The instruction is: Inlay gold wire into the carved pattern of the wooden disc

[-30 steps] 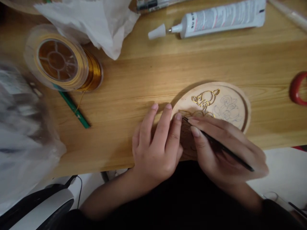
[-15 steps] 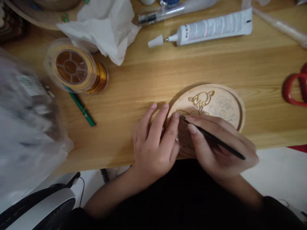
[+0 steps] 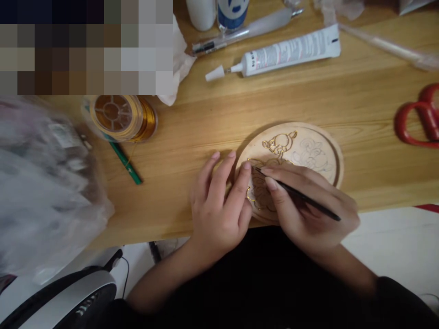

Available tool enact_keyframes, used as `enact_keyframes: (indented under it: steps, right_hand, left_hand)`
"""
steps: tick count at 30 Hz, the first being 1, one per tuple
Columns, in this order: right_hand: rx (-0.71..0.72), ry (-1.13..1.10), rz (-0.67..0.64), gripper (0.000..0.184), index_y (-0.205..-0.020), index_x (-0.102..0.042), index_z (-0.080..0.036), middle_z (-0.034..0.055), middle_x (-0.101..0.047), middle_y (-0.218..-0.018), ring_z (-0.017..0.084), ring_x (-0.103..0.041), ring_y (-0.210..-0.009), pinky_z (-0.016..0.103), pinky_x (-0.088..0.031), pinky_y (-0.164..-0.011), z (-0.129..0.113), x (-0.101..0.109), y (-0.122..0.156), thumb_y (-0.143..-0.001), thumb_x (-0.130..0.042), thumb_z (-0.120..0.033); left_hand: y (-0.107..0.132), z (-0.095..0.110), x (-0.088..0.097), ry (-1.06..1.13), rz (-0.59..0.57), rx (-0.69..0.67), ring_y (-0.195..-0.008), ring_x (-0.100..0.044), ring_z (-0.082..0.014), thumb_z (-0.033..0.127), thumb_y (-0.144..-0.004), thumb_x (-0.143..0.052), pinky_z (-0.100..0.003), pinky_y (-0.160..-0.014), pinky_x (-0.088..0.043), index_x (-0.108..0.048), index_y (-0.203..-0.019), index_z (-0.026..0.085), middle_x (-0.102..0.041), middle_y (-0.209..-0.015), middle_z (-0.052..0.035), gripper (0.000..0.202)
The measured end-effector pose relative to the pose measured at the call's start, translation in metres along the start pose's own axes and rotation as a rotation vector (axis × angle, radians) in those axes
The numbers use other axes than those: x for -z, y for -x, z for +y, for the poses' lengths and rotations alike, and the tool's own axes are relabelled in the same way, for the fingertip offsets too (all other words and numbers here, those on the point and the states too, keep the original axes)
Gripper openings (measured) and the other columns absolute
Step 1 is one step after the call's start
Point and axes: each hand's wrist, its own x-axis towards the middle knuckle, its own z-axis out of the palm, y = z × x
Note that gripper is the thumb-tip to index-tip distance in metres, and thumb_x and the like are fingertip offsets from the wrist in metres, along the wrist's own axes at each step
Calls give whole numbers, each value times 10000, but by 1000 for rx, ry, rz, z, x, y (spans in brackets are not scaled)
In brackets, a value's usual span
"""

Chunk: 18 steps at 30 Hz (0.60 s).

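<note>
A round wooden plate (image 3: 293,126) lies near the table's front edge. It bears pencil-drawn flowers (image 3: 313,154) and outlines of gold wire (image 3: 279,141). My left hand (image 3: 221,205) is spread, with its index fingertip pressing on the plate's left part and the other fingers reaching over the table. My right hand (image 3: 312,205) grips slim black tweezers (image 3: 305,197) like a pen. Their tips meet the plate close to my left index fingertip. Shadow and my fingers hide part of the drawing, and I cannot make out whether the tips pinch any wire.
Left of the plate are a spool of gold wire (image 3: 148,119), a green stick (image 3: 125,162) and a clear plastic bag (image 3: 51,192). Behind lie a glue tube (image 3: 291,51) with a white cap and a clear-barrelled pen (image 3: 247,32). Red-handled scissors (image 3: 406,123) are at the right.
The whole view has shifted slightly, bringing more of the scissors and the bottles at the back into sight. Both hands keep nearly the same pose on the plate.
</note>
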Motion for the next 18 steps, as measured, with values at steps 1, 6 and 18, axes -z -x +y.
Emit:
enact_keyframes:
  steps: [1, 6, 18]
  right_hand:
    - [0, 0, 0, 303, -1042, -733, -206, 46, -767, -963, 186, -740, -882, 327, -642, -842, 0, 0, 0, -801, -699, -26]
    - [12, 5, -7, 315, -1050, -730, -201, 49, -765, -964, 184, -741, -886, 321, -643, -848, -1, 0, 1, -789, -708, -25]
    - [87, -43, 11, 391, -1099, -708, -191, 77, -765, -971, 219, -741, -916, 384, -649, -839, 4, -1, 2, -768, -695, 17]
  left_hand:
    - [0, 0, 0, -1, -3, 4, -1348, -468, -324, 122, -884, -500, -536, -1114, -415, -599, -1289, 117, -574, -1362, -167, 417]
    - [0, 0, 1, 4, 4, 8, -1334, -482, -323, 106, -866, -520, -523, -1117, -420, -605, -1284, 116, -577, -1358, -161, 426]
    - [-2, -1, 2, 11, 30, -26, -1319, -500, -328, 79, -861, -532, -517, -1118, -430, -635, -1252, 76, -585, -1326, -193, 404]
